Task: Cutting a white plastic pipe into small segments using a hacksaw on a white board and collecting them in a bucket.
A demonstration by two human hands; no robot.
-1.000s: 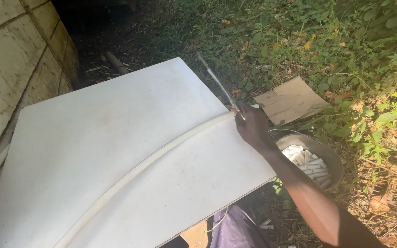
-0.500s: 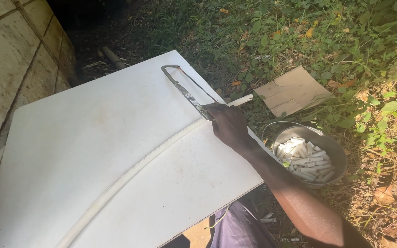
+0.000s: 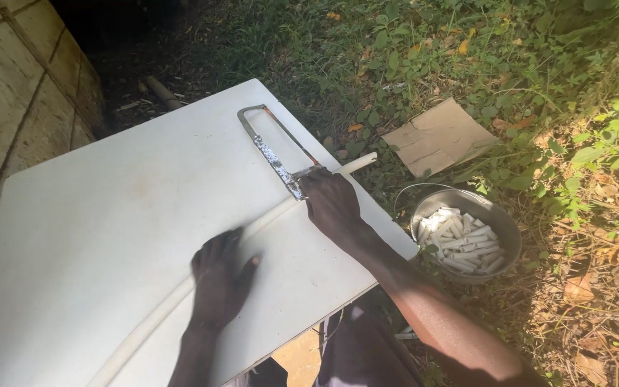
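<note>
A long white pipe (image 3: pixel 266 218) lies diagonally across a white board (image 3: pixel 109 215), its end sticking out past the right edge. My right hand (image 3: pixel 331 204) grips the handle of a metal hacksaw (image 3: pixel 274 150), whose frame lies flat on the board, reaching up and left from the pipe. My left hand (image 3: pixel 220 279) rests flat on the pipe lower down, fingers spread, pressing it against the board.
A round metal bowl (image 3: pixel 503 222) with several short white pipe pieces stands on the grass right of the board. A piece of brown cardboard (image 3: pixel 438 136) lies beyond it. A block wall (image 3: pixel 8 107) runs along the left. Grass and dry leaves cover the right.
The hacksaw swung from raised off the board's right edge down flat onto the board. My left hand came into view and settled on the pipe.
</note>
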